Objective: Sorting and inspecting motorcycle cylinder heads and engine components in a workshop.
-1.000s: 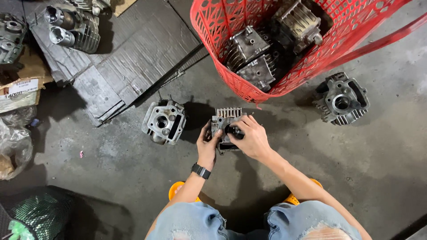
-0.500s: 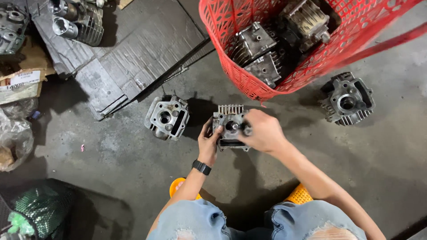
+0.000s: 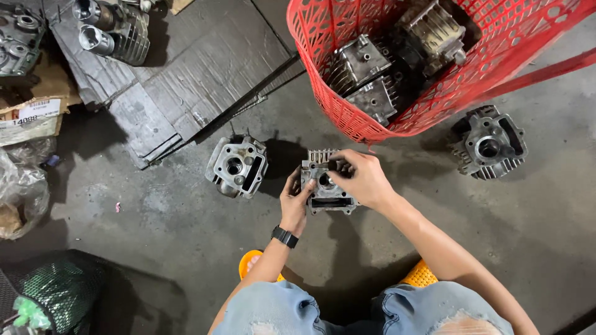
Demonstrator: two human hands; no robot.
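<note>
The person squats over a stained concrete floor (image 3: 155, 248), holding 1 grey cylinder head (image 3: 327, 186) just above it, between the knees and the red plastic basket (image 3: 323, 68). The left hand (image 3: 296, 200) is closed on the casting's left edge, thumb lying across its face beside the round bore, a black wristwatch (image 3: 285, 236) on that wrist. The right hand (image 3: 362, 178) is curled over the upper right corner, fingers pressing near the finned top; whether it pinches some small part there I cannot tell. As for progress, judging only from how things lie: 2 other cylinder heads sit out on the floor, a left-hand head (image 3: 237, 166) just beside the held one and a far head (image 3: 490, 147) well apart on the right, close under the basket's side. The basket holds at least 3 more engine castings (image 3: 366, 74) piled together, so a good share looks unhandled. Flattened dark cardboard sheets (image 3: 186, 80) lie at upper left with more finned engine parts (image 3: 115, 28) resting on them, and a green mesh bundle (image 3: 53, 291) sits at lower left.
</note>
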